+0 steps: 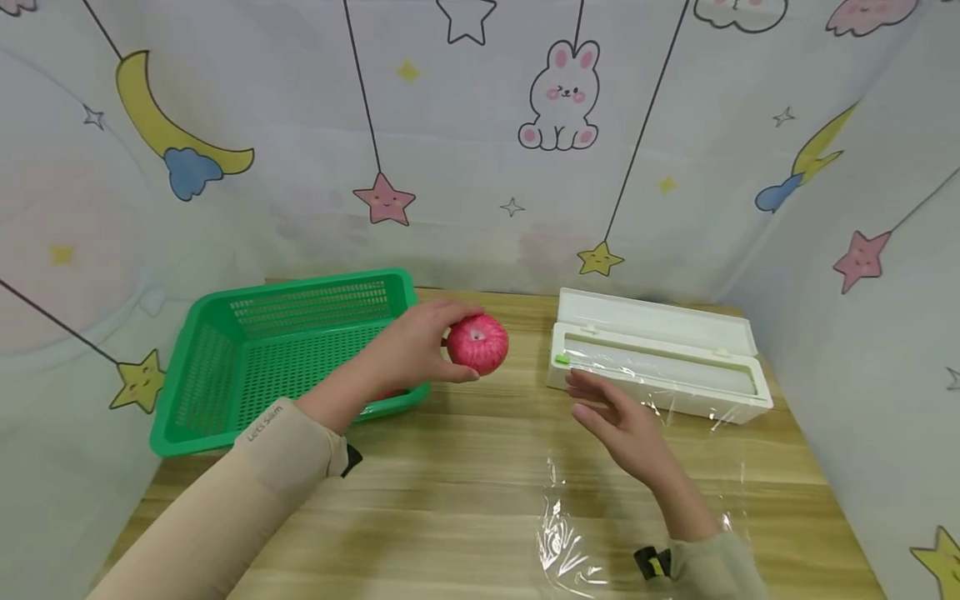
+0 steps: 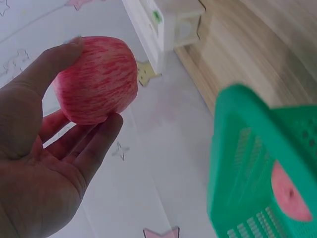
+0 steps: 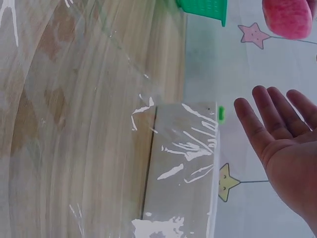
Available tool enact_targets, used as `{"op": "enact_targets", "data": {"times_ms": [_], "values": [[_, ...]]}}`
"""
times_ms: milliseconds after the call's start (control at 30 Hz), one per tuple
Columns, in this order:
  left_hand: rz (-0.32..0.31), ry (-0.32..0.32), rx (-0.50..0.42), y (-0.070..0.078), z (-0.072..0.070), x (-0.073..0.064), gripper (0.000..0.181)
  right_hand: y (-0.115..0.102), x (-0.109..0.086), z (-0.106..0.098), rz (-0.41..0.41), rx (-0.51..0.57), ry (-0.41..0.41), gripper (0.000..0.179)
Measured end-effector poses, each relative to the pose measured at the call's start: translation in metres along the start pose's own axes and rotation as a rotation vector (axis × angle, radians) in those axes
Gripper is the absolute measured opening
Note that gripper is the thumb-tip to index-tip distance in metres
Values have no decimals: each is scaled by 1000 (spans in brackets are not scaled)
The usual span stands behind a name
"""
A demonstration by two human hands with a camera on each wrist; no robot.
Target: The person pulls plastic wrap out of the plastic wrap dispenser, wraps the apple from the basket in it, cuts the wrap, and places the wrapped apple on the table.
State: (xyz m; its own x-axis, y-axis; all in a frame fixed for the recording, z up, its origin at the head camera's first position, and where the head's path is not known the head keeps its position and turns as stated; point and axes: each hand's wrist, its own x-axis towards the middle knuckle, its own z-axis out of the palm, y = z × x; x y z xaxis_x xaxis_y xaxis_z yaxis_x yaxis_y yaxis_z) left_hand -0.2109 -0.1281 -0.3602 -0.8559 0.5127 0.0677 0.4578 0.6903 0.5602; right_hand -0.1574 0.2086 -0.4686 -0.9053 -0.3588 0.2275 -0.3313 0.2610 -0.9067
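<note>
A red apple (image 1: 480, 344) with streaked skin is held in my left hand (image 1: 411, 346), thumb on one side and fingers on the other, raised beside the green basket's right end. The left wrist view shows the same apple (image 2: 96, 79) gripped by the fingertips. My right hand (image 1: 626, 429) holds nothing; its fingers are extended in front of the white cling film box (image 1: 660, 367), as the right wrist view's hand (image 3: 287, 134) also shows. Clear cling film (image 1: 562, 542) runs from the box over the table toward me.
The green basket (image 1: 180, 383) stands at the left, with another red apple (image 2: 290, 193) inside, mostly hidden by my left arm in the head view. The box's lid (image 1: 652, 321) is raised at the back, and a green slider (image 1: 562, 359) sits on its left end. A printed curtain (image 1: 465, 125) backs the table.
</note>
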Motion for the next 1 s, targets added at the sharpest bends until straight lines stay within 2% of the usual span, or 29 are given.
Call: {"op": "enact_targets", "data": {"times_ms": [200,467,767,1000], "values": [[30,-9,65,18,28,6,81,-7,7,7,-36,24,-5,51],[59,-7,61,33,54,12,82,-12,12,17,-6,50,26,53],[72,-35,26,50,76,16,83,-13,8,19,39,65,94,51],[100,-5,36,55,89,17,81,-10,4,19,57,72,105,51]]}}
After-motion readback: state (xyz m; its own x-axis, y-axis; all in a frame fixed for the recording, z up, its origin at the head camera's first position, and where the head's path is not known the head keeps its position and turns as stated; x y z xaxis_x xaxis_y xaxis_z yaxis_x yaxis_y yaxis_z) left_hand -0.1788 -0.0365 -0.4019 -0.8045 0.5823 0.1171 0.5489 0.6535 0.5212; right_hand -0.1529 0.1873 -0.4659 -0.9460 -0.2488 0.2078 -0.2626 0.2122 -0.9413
